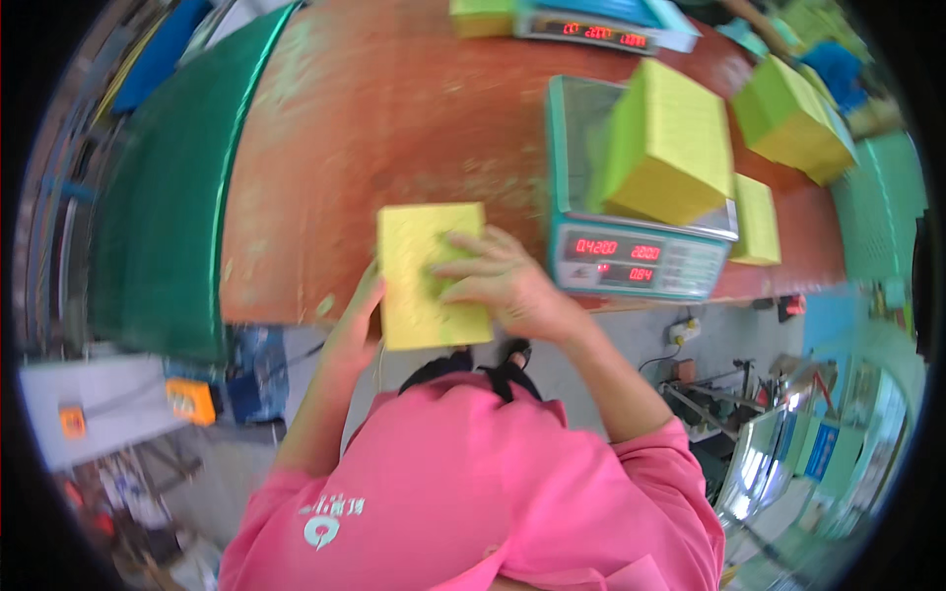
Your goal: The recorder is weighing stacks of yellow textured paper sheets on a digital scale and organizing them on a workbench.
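Observation:
A rectangular yellow paper sheet or thin pad (419, 266) is in front of me at the table's near edge; its thickness is hard to tell. My left hand (360, 320) grips its left edge, with most of the fingers hidden behind it. Across its right half lie the spread fingers of my right hand (512, 291), palm down. To the right, a green digital weighing scale (631, 258) has its red display lit. On the scale's metal pan rests a thick yellow block, apparently stacked paper (675, 148).
More yellow blocks (793, 123) stand right of the scale, one (755, 222) close beside it. A second scale (586, 32) is at the far edge of the red-brown table (325, 128). A green-covered surface (163, 197) borders the left. Part of another person's arm (764, 22) shows far right.

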The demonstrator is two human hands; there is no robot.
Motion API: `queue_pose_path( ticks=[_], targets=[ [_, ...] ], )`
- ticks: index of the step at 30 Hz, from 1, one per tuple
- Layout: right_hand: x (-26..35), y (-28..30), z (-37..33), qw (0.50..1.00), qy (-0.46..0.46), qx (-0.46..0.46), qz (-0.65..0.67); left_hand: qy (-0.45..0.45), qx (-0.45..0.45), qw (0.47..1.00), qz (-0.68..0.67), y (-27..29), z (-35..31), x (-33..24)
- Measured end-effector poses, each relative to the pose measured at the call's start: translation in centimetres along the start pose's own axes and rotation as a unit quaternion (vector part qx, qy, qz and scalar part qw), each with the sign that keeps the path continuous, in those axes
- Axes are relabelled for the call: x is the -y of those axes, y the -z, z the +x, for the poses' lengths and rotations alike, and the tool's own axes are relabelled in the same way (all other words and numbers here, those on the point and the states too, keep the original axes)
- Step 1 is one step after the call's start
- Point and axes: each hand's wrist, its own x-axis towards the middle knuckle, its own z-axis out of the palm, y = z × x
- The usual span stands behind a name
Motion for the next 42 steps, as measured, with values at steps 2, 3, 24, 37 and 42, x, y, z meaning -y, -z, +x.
queue_pose_path(
  ticks=[2,3,24,37,42],
  targets=[
    [-0.1,-0.2,-0.4,1.0,0.006,-0.002,-0.001,0.0,0.008,1.0,0.03,-0.1,0.5,0.5],
    [0.2,-0.5,-0.5,0.999,-0.006,-0.038,0.009,-0.005,-0.023,0.998,0.054,0.2,0.3,0.7],
    [2.1,29.2,-5.9,0.826,-0.187,-0.443,0.293,-0.121,0.196,0.97,0.08,-33.1,10.0,-11.9],
    [-5.7,28.5,-5.8,0.795,-0.301,-0.43,0.304,-0.026,0.181,0.95,0.252,-33.2,17.0,-11.4],
    [-6.2,27.7,-5.8,0.793,-0.31,-0.431,0.299,-0.026,0.165,0.958,0.235,-32.8,17.1,-11.0]
  ],
)
